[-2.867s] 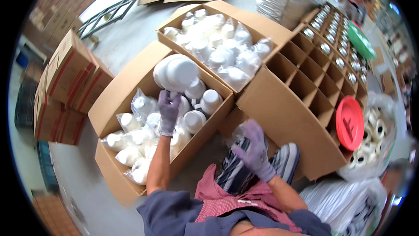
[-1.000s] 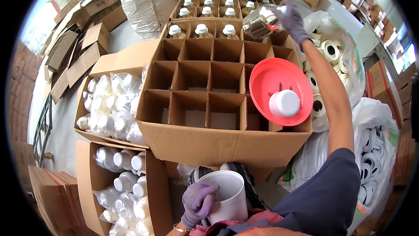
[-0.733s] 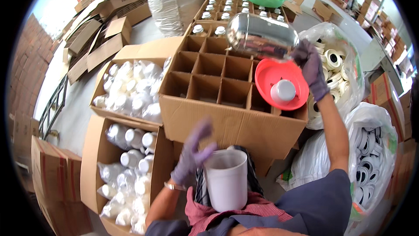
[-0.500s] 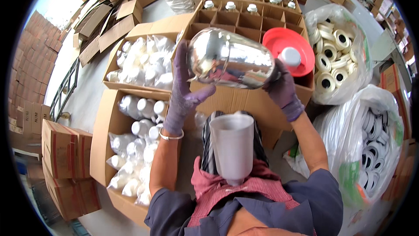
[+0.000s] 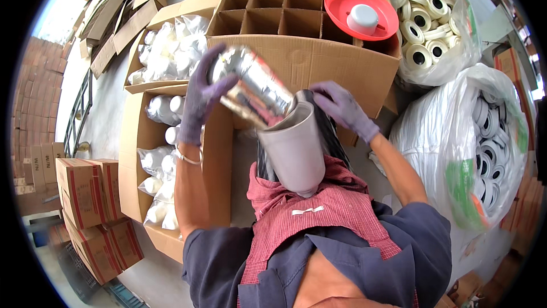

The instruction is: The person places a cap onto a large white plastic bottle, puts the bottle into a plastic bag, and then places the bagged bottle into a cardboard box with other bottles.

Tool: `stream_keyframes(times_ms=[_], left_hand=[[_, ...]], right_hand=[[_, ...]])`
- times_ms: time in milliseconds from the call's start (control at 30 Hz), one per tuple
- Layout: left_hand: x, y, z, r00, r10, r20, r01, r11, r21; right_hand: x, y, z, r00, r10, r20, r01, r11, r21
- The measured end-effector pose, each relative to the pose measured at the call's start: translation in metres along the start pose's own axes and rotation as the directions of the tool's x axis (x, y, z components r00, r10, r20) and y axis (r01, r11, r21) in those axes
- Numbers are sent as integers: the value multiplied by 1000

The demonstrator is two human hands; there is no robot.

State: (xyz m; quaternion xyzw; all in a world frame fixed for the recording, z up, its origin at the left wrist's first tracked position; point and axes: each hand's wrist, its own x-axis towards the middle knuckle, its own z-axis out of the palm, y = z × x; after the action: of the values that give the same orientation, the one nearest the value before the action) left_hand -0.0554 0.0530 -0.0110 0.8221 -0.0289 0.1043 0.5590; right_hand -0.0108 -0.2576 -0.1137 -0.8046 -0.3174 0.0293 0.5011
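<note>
My left hand, in a purple-grey glove, grips the wide end of a shiny silver flask liner. The liner is tilted, and its lower right end is at the mouth of a grey tapered flask casing. That casing rests between my legs, its wide opening facing up and away and its narrow end against my red checked apron. My right hand, in a matching glove, is off the liner, fingers stretched out and apart beside the far right rim of the casing. Whether its fingertips touch the rim, I cannot tell.
Ahead stands a divided cardboard carton with a red dish holding a white cap on its corner. Cartons of bagged white parts sit at the left. Plastic bags of cream rings and grey rings stand at the right.
Both hands held the liner level above the carton's near edge; now it is lowered and tilted toward the casing. My right hand has let go of it. The casing has tilted, and the view has shifted.
</note>
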Motion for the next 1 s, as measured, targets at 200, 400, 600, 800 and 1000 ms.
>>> stream_keyframes(times_ms=[200, 400, 600, 800, 1000], left_hand=[[-153, -105, 9, 892, -435, -124, 379, 868, -321], [-242, -147, 42, 918, -396, 17, 390, 897, -205], [-208, -123, 46, 922, -243, 303, 326, 907, -265], [-159, -154, 101, 953, 163, 256, -210, 963, 169], [-110, -175, 125, 922, 355, 153, -385, 805, 452]], right_hand=[[-162, 6, 23, 969, -72, 237, 13, 971, 240], [-90, -51, 34, 914, -350, 204, 262, 894, 363], [3, -112, 13, 734, -646, 209, 533, 739, 412], [29, -145, -10, 871, -491, 32, 474, 854, 215], [55, -162, -33, 876, -360, -321, 377, 926, -9]])
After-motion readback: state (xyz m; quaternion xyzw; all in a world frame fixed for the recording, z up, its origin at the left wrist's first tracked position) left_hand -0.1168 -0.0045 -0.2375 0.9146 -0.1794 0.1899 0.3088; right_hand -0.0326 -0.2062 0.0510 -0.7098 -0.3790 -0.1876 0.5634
